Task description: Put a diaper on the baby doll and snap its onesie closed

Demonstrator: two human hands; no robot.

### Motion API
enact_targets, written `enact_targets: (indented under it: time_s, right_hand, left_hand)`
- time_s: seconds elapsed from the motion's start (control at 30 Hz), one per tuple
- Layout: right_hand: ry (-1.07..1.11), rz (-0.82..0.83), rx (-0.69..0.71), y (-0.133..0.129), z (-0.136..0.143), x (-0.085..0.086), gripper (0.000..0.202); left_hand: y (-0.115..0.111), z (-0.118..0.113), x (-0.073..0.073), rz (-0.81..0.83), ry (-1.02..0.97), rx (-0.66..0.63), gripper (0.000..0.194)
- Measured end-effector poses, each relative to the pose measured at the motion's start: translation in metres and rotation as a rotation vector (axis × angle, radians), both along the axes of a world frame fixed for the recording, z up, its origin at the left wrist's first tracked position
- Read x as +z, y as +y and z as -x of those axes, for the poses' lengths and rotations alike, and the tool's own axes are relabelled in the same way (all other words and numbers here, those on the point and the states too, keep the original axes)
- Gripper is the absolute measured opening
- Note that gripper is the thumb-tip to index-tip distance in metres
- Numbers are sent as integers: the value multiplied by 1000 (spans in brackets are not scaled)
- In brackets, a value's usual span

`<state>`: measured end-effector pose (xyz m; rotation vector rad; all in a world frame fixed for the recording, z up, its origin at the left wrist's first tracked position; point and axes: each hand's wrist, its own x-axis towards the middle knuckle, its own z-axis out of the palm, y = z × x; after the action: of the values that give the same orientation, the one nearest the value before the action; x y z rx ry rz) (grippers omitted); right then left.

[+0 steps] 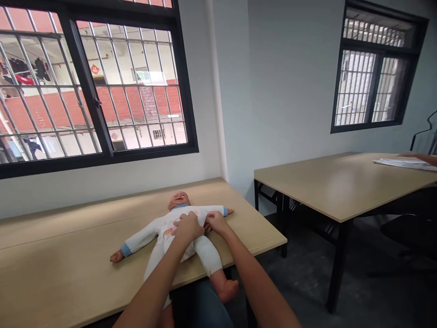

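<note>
A baby doll (179,199) lies on its back on the wooden table (85,273), arms spread, its legs reaching over the front edge. It wears a white outfit (141,234) with blue cuffs and collar and a print on the chest. On the doll's chest rests my left hand (189,226), its fingers bent against the cloth. My right hand (215,222) is beside it, at the side of the doll's torso under the outstretched arm, with thumb and fingers pinched on the edge of the outfit.
A second table (327,182) stands to the right across a gap, with papers (406,162) and another person's arm (421,157) at its far end. A dark chair (409,232) is beside it. Barred windows line the walls.
</note>
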<state>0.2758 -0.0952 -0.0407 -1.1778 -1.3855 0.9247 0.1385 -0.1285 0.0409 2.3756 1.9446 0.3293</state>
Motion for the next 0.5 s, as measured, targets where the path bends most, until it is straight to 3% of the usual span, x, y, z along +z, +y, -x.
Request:
enact_targets:
  time_s: [0.07,0.27,0.5]
  right_hand:
    - [2,26,-7,2,-1,-1,9]
    - [-71,-14,-90,3,-1,-7,20]
    - [-404,-179,-71,-6,4,-7,11]
  left_hand:
    - [8,12,2,-3,8,-1,54]
    - [28,45,9,-9,37,-36,32]
    - [31,48,6,-22,54,-86,28]
